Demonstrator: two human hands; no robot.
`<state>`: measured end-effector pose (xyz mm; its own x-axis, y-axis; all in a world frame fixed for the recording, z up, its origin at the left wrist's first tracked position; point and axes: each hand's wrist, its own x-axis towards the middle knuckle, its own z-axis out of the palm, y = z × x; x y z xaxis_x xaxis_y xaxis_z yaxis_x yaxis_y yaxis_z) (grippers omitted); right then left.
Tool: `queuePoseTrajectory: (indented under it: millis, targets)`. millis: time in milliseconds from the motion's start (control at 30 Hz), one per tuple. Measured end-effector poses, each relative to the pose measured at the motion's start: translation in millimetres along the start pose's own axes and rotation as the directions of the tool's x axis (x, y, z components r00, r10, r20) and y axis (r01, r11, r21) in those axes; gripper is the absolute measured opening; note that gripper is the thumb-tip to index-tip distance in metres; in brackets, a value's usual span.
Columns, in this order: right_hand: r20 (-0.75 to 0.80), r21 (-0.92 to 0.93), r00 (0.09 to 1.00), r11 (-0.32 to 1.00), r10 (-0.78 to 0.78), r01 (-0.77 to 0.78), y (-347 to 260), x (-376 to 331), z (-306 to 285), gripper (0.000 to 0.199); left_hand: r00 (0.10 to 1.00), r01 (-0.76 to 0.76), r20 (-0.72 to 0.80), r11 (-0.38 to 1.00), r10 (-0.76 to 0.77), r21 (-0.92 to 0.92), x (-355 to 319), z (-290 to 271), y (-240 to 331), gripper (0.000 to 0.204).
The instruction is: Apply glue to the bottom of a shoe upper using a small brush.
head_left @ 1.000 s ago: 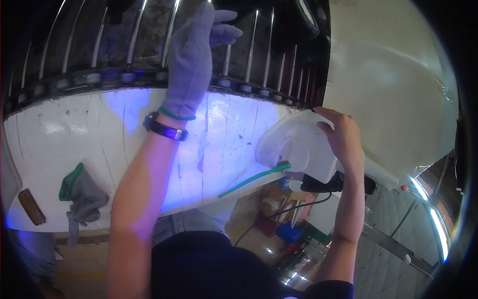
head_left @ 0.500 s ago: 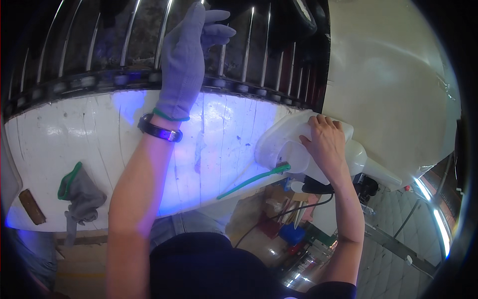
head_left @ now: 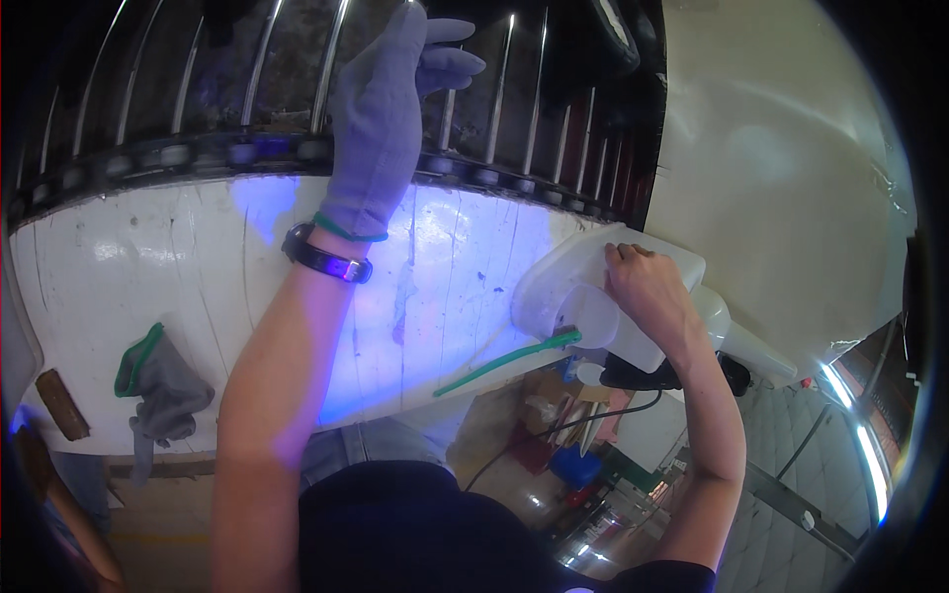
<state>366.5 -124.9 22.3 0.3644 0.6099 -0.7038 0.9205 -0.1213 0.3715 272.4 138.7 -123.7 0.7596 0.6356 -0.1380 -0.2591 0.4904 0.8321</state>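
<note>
My left hand (head_left: 381, 124) wears a grey glove with a green cuff, and a dark watch band circles the wrist. It is raised over a row of metal rollers (head_left: 326, 69), fingers apart and holding nothing. My bare right hand (head_left: 647, 292) is at a white plastic container (head_left: 547, 275) on the right end of the white worktop (head_left: 227, 232). Its fingers are bent and pressed together; what is between them is hidden. Below that hand a translucent round cup (head_left: 590, 314) shows. A long thin green tool (head_left: 499, 364), shaped like a toothbrush, lies along the worktop's near edge.
A crumpled grey glove (head_left: 170, 395) and a brown block (head_left: 62, 405) lie at the left. A white spout (head_left: 756, 341) juts right beside a pale panel (head_left: 771, 148). Another person's arm (head_left: 74, 519) shows at lower left. Boxes and a blue bin (head_left: 575, 465) stand below.
My right hand's fingers, spread over the container before, have drawn together and bent. My left hand sits slightly further right in the picture. Another person's arm has appeared at lower left.
</note>
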Motion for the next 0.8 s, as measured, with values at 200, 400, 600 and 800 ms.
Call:
queuePoseTrajectory:
  millis: [200, 400, 600, 800]
  targets:
    - [-0.133, 0.209, 0.990, 0.978, 0.054, -0.025, 27, -14, -27, 0.012, 0.998, -0.054, -0.014, 0.997, 0.054, -0.057, -1, 2, -2, 0.058]
    - [-0.063, 0.526, 0.679, 0.603, 0.731, -0.600, 65, -50, -62, 0.017, 0.998, -0.049, -0.042, 0.997, 0.046, -0.052, -3, 3, -2, 0.056]
    - [-0.419, 0.404, 0.713, 0.819, 0.562, -0.408, 54, -67, -46, 0.020, 0.998, -0.047, -0.032, 0.998, 0.046, -0.031, -1, 5, 2, 0.056]
    - [-0.001, 0.585, 0.834, 0.677, 0.551, -0.447, 70, -49, -31, 0.014, 1.000, -0.011, -0.020, 1.000, 0.011, -0.006, -4, 4, 0, 0.057]
